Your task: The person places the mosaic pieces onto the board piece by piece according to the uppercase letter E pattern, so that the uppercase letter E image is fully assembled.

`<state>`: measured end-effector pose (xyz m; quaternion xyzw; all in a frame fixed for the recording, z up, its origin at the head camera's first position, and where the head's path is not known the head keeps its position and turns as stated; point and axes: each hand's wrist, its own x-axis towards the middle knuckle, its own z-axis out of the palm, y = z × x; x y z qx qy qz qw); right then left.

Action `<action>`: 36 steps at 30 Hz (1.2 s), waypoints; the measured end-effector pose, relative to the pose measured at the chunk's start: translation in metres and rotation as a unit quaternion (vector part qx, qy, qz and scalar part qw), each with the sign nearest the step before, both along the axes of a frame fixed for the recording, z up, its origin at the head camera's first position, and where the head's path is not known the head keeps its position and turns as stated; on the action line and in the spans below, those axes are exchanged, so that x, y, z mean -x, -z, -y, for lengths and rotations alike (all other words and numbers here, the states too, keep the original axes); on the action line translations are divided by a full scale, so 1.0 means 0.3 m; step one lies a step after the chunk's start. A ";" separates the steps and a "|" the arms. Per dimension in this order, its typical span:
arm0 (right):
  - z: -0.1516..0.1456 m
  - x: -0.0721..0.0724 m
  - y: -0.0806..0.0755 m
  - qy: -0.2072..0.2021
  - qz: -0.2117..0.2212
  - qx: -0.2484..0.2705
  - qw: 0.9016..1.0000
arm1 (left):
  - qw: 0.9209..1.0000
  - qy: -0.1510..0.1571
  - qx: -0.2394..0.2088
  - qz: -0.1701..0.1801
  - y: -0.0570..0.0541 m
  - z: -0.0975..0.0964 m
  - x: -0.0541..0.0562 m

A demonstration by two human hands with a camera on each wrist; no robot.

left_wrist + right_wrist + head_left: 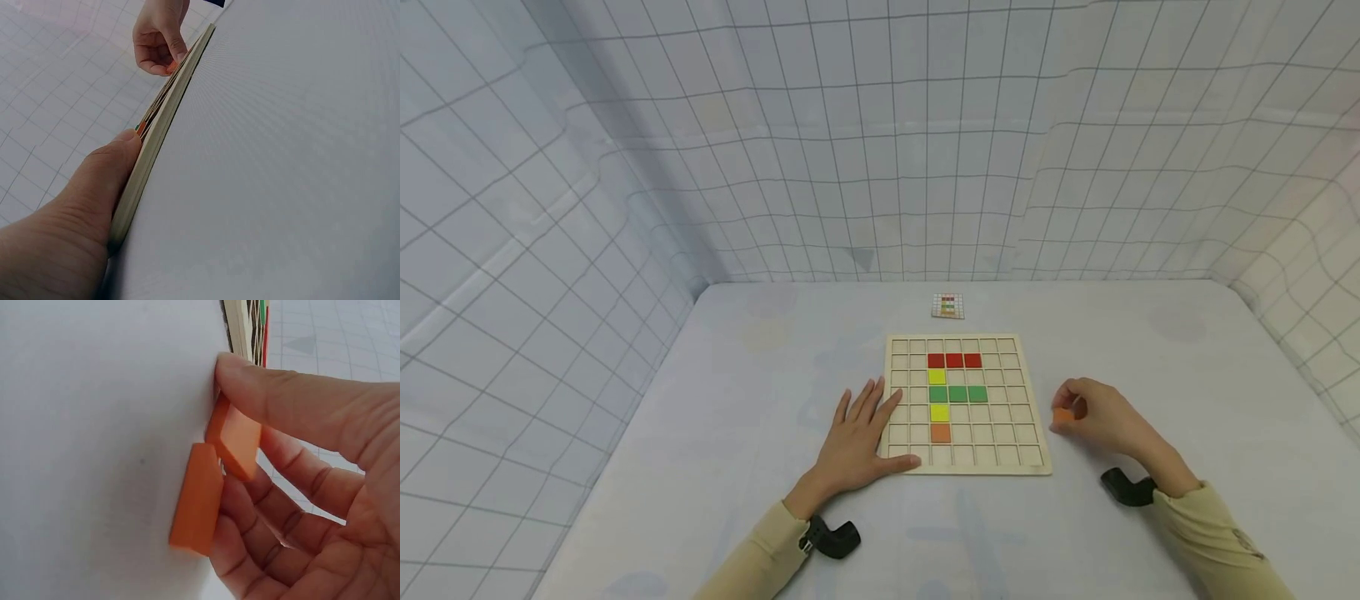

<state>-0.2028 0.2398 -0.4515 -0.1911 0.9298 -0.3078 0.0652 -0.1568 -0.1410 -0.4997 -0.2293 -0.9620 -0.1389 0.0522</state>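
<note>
A pale wooden grid board [985,470] lies flat on the table. My left hand [850,446] rests on its left edge with fingers spread, and the thumb [109,165] lies over the near corner area. Just right of the board, my right hand [1097,417] pinches an orange square tile [240,439] between thumb and fingers. A second orange tile [197,500] is at the lower fingertips of that hand. Set in the grid are three red tiles [954,361], a yellow tile [937,377], three green tiles [958,393], another yellow tile [939,412] and an orange tile [940,433].
A small card [948,306] with a coloured grid pattern lies beyond the board's far edge. White cloth covers the table [760,375], and grid-patterned curtains [880,167] hang behind it and at both sides. Black wrist mounts [835,539] sit at both cuffs.
</note>
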 end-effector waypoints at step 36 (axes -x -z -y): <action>0.315 -0.039 0.028 -0.139 0.053 0.144 0.978 | 1.000 0.002 -0.005 0.002 -0.011 -0.003 -0.002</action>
